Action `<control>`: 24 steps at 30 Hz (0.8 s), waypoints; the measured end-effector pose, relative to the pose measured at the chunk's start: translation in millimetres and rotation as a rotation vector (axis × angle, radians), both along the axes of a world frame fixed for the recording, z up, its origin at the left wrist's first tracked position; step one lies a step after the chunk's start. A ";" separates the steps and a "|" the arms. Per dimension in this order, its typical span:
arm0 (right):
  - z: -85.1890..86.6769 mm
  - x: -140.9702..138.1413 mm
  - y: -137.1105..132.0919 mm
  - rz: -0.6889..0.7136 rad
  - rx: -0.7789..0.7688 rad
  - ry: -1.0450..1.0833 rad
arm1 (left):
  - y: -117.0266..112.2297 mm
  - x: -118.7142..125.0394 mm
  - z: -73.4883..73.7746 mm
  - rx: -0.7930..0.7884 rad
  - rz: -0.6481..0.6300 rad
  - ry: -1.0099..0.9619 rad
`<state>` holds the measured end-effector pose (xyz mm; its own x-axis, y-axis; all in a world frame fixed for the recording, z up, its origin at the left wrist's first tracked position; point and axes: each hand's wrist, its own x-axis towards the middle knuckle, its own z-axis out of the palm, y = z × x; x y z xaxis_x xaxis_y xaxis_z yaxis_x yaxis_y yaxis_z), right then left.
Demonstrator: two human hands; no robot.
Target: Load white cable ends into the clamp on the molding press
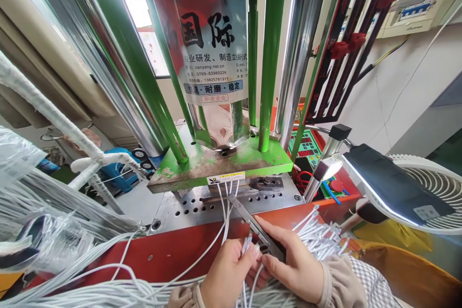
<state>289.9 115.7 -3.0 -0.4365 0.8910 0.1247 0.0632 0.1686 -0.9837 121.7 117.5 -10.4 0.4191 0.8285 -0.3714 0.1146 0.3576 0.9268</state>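
Note:
My left hand and my right hand meet low in the middle of the view. Both pinch thin white cables at their connector ends. A long metal fixture bar slants from the machine down toward my right fingers, which rest against it. More white cables run from under the green press plate down to my hands. The fingers of both hands are closed around the cable ends.
A green-columned vertical press with a printed label stands ahead on a red bench. Bundles of white cables lie at left, loose cable ends at right. A black lamp and white fan sit right.

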 end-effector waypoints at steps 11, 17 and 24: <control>-3.6 -0.4 12.1 -0.072 -0.187 0.161 | 12.2 -5.9 2.4 -0.066 0.174 -0.022; -6.0 -4.8 11.1 -0.098 -0.096 0.143 | 8.7 -3.6 4.3 0.025 0.167 0.050; -9.3 1.9 5.5 -0.024 0.003 -0.041 | 6.9 -5.0 0.4 0.088 0.127 0.134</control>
<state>291.8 121.2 -12.3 -0.4197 0.9010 0.1098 0.1073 0.1694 -0.9797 116.7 124.4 -10.1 0.2605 0.9035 -0.3404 0.1985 0.2949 0.9347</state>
